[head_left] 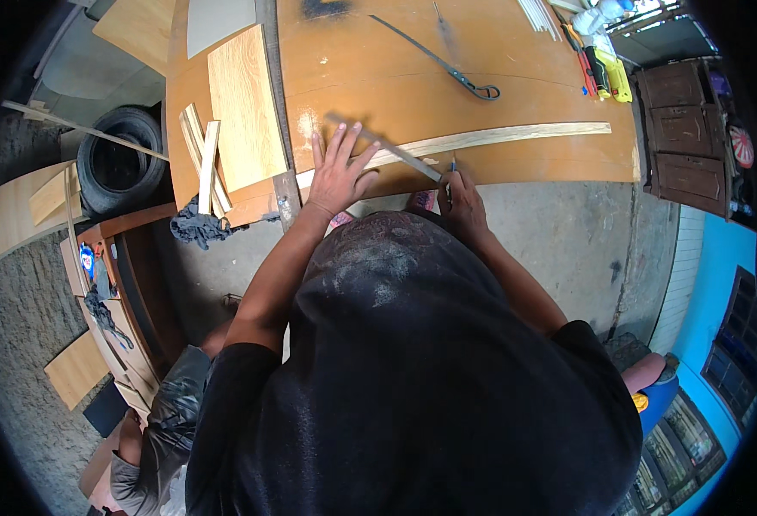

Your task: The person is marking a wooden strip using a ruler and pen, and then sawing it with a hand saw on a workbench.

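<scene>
A long, narrow wood-grain strip [516, 136] lies across the orange-brown work table, close to its near edge. My left hand [337, 176] rests over its left part, fingers spread and flat. A thin, flat, ruler-like bar [400, 155] slants over the strip from beyond my left fingertips down to my right hand. My right hand [464, 202] is closed at the table edge around a slim pen-like tool [454, 163], its thin tip pointing away from me. The fingers cover most of that tool, so its exact kind is hidden.
Farther back lies a thin-bladed handsaw [473, 86]. A wood-grain board [245, 107] and short strips [210, 163] are at the left. Yellow and red hand tools [616, 76] sit at the far right corner. A tire [120, 159] stands left; another person [176, 396] is at lower left.
</scene>
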The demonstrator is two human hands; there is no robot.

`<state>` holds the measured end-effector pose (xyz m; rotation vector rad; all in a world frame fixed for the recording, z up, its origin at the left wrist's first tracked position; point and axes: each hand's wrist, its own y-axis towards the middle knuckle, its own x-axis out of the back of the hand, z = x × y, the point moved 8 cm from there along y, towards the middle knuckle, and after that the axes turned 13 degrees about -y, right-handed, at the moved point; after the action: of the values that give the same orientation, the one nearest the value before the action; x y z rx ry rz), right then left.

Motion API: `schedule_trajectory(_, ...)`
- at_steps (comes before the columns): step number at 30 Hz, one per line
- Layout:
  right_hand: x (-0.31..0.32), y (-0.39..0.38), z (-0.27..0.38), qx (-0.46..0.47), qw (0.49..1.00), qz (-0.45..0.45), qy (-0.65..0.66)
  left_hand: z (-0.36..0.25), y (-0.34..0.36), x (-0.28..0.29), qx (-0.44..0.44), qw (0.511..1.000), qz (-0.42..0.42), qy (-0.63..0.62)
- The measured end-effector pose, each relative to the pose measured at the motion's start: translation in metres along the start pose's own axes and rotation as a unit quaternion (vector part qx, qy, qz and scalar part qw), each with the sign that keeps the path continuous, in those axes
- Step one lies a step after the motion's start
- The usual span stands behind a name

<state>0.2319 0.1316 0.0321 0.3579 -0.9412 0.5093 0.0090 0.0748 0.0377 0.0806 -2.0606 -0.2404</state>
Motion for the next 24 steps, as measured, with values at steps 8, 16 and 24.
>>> schedule_trajectory(8, -0.017, -0.002, 0.008, -0.001, 0.999, -0.009, 0.032, 0.037, -0.007, -0.002, 0.029, 0.999, -0.029, -0.024)
schedule_trajectory(16, -0.055, 0.006, 0.037, 0.044, 0.998, 0.053, -0.016, 0.008, 0.027, -0.003, 0.039, 0.992, -0.081, -0.084)
schedule_trajectory(24, -0.051, 0.002, 0.053, 0.112, 0.992, 0.053, 0.005, 0.018, 0.032, -0.035, 0.056, 0.997, 0.027, -0.040)
